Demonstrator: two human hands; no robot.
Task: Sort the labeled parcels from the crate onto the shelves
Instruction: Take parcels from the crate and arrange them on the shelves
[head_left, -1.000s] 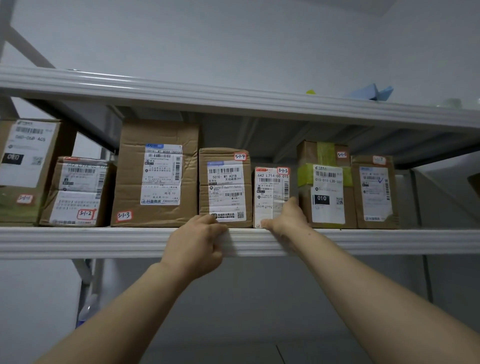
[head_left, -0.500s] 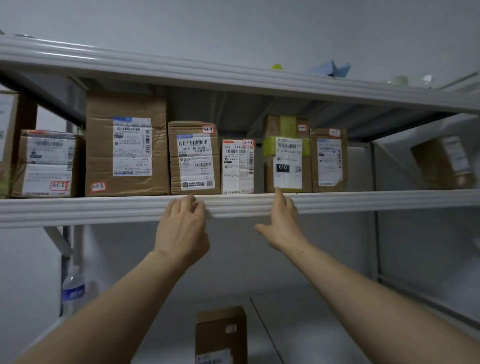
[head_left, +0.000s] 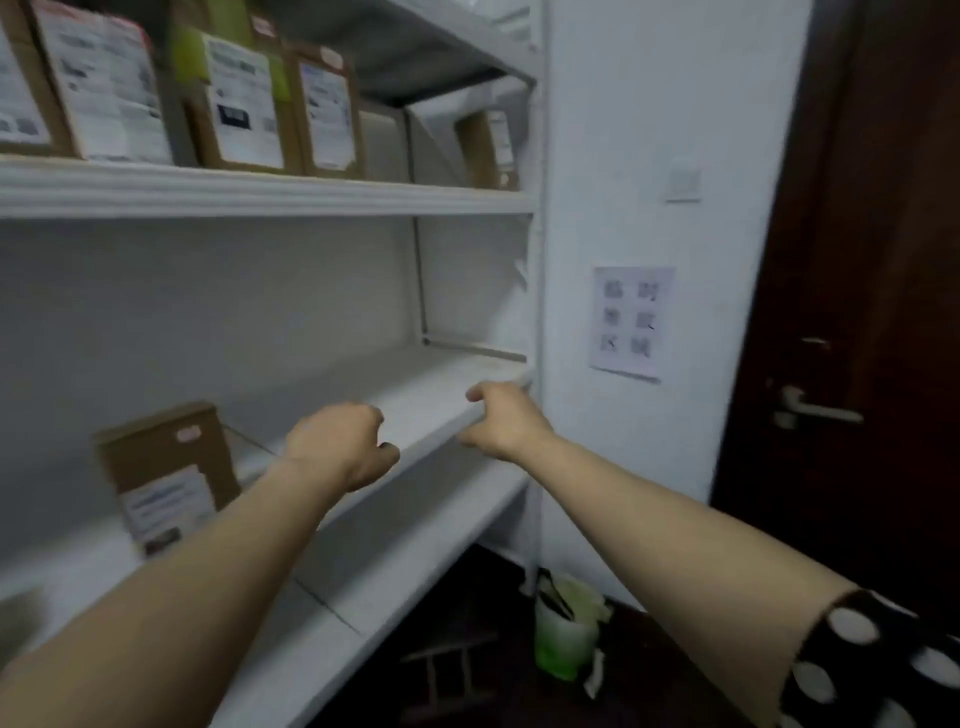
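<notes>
The single camera sat on the person's head, close to the shelves (head_left: 270, 189). It faced forward, angled a little right and down. The upper shelf crossed the top of the wide-angle frame. Both forearms entered from the bottom edge, with the left hand (head_left: 337, 447) and right hand (head_left: 506, 421) near the middle. A door (head_left: 857, 260) filled the right edge, with floor (head_left: 649, 665) below.

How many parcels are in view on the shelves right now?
6. Upper shelf holds five: cut-off parcel at left, white-labelled parcel, green-taped parcel, plain parcel, far-right parcel. Shelf below holds one parcel. Others may sit off-frame.
</notes>
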